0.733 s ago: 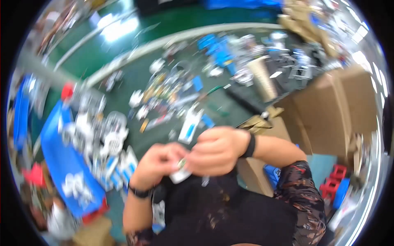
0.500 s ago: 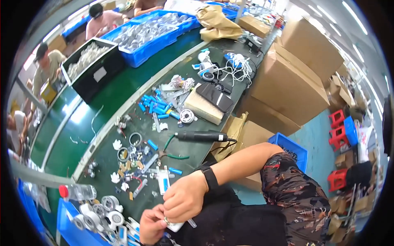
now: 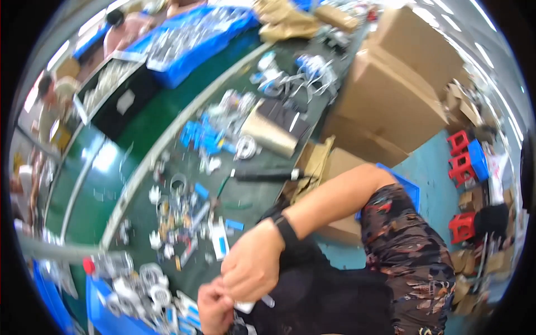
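Observation:
My right hand [image 3: 254, 268], with a black band on the wrist, is curled closed at the lower middle. Its fingertips meet those of my left hand [image 3: 216, 307], which is pinched shut just below. A white piece [image 3: 244, 307] shows under the hands; most of it is hidden, and I cannot make out what the fingers grip. On the bench just beyond lie a white part with a blue stripe [image 3: 219, 240] and a blue cylinder [image 3: 234, 225]. Farther off is a black electric screwdriver-like tool [image 3: 265, 176], its cable running right.
Small loose parts [image 3: 178, 218] litter the green bench. A blue bin of white round parts [image 3: 153, 290] and a red-capped clear bottle [image 3: 111, 263] stand at the left. Large cardboard boxes [image 3: 385, 95] flank the right. People work across the belt, near a black crate [image 3: 120, 100].
The view has shifted a little and blurred. My hands stay together, with the left one slightly farther right in the picture and the white piece more covered.

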`<state>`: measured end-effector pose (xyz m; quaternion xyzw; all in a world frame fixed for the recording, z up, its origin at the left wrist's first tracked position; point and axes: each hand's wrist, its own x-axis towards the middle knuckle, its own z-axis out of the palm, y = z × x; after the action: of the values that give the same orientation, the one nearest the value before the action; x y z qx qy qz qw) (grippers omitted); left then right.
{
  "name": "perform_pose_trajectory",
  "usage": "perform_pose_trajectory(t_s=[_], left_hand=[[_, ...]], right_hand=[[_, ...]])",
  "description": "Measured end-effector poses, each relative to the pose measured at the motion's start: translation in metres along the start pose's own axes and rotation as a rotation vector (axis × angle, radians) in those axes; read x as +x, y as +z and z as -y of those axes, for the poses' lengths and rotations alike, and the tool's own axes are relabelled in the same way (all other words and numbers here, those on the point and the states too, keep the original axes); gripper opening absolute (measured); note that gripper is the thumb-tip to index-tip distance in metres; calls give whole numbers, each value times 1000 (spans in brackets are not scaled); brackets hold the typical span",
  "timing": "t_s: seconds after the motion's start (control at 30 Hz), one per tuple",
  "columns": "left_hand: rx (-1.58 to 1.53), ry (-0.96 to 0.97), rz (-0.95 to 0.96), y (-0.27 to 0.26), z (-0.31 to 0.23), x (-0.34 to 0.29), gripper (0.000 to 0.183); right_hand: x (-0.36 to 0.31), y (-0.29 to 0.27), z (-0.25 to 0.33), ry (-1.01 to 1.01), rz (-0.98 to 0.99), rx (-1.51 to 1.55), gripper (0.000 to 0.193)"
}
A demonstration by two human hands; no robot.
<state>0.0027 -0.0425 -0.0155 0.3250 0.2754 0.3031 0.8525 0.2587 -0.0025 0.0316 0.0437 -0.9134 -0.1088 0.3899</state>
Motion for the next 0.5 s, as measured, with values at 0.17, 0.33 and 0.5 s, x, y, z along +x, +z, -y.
perform_pose_trajectory(t_s=[0.17, 0.33, 0.5], left_hand=[[174, 2, 126, 15, -17, 38, 19], [26, -9, 44, 6, -15, 40, 12], [-48, -3, 16, -4, -11, 31, 16]], right_hand=[[-23, -28, -3, 31, 194, -104, 8], [-46, -3, -7, 160, 79, -140, 21], [-46, 17, 1, 272, 48, -100, 27]])
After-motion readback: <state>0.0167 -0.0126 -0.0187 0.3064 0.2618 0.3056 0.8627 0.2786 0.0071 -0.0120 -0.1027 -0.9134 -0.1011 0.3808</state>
